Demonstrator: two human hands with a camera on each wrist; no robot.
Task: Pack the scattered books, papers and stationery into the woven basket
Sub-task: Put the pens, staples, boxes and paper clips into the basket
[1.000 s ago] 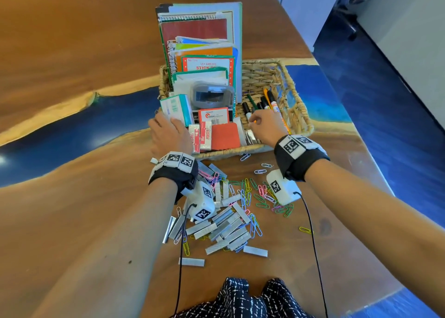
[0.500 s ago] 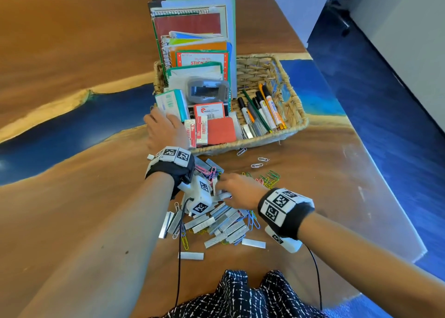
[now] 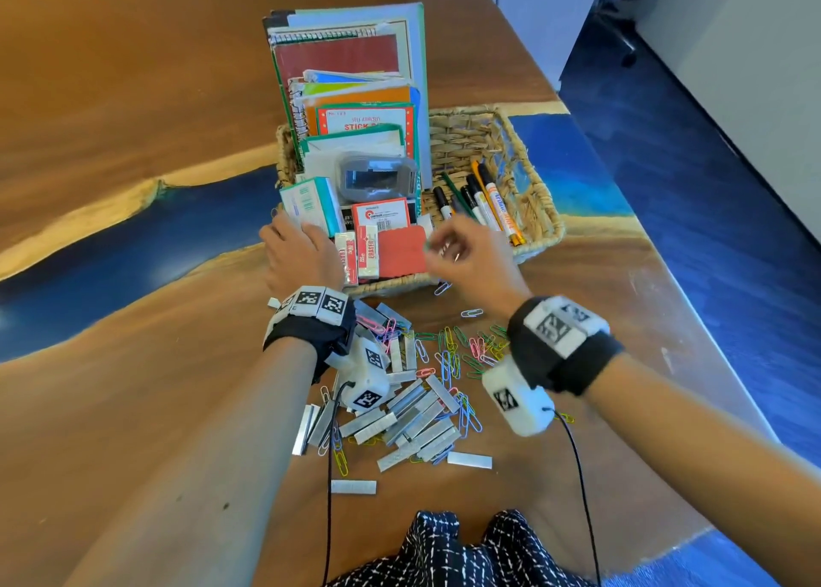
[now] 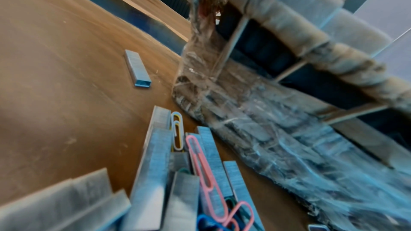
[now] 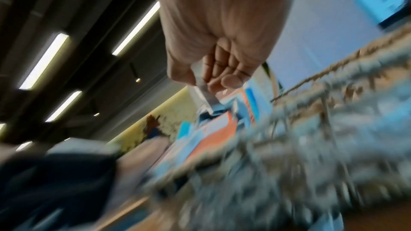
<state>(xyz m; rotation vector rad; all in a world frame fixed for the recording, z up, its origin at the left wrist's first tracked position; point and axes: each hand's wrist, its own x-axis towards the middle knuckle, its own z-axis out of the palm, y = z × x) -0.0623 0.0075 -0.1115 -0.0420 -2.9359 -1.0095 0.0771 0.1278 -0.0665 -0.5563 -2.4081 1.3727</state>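
While your desk point(image 3: 133, 97) of brown wood with a blue resin band spreads under everything, the woven basket point(image 3: 540, 226) sits on it just ahead of you, its left part packed with upright books and notebooks point(image 3: 346, 57), a grey stapler point(image 3: 377, 179), small boxes and erasers point(image 3: 368, 251), its right part holding markers point(image 3: 493, 206) lying side by side. Your left hand point(image 3: 300, 253) rests at the basket's near left corner, against a teal-edged box point(image 3: 311, 204); you cannot tell from any view how its fingers lie. Your right hand point(image 3: 477, 255) hangs over the basket's near rim beside the orange-red pad point(image 3: 402, 251), blurred, and the right wrist view shows its fingers point(image 5: 219, 69) and thumb curled round a strip of staples point(image 5: 200, 90) that juts out below them. Between the basket and your lap, staple strips point(image 3: 413, 413) lie heaped on the desk, mixed with coloured paper clips point(image 3: 462, 346), a few strays lying apart from the heap.
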